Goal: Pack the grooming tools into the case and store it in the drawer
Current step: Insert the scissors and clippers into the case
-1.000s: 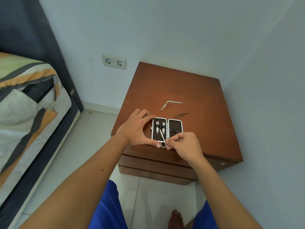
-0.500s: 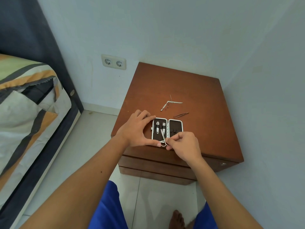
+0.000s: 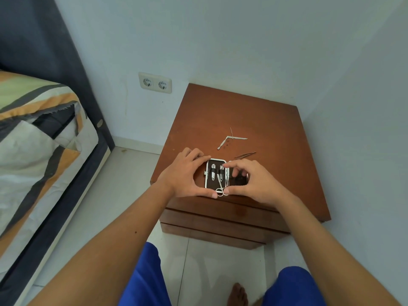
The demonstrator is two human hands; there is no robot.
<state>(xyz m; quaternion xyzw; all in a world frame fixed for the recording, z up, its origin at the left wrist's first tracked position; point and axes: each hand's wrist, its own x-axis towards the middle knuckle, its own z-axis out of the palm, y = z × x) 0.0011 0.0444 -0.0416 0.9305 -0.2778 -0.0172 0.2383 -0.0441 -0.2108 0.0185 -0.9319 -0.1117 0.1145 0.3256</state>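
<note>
A small white-rimmed grooming case (image 3: 209,184) lies open and flat near the front edge of the brown nightstand (image 3: 260,120). Its left half holds two nail clippers and small scissors (image 3: 220,182) whose finger rings stick out over the front rim. My left hand (image 3: 184,176) grips the case's left side with thumb and forefinger. My right hand (image 3: 254,182) spreads over the right half, thumb by the scissor rings, forefinger over the centre hinge. Behind the case lie loose tweezers (image 3: 245,155) and thin metal tools (image 3: 231,140).
The nightstand stands in a wall corner, with closed drawer fronts (image 3: 220,219) below its top. A double wall socket (image 3: 155,82) is to its left. A bed with a striped cover (image 3: 37,138) fills the left side. My knees in blue shorts and a bare foot are on the tiled floor.
My right hand let go of the scissor rings, opened, and moved up over the case's right half. The scissors now rest in the left half. My left hand stayed put.
</note>
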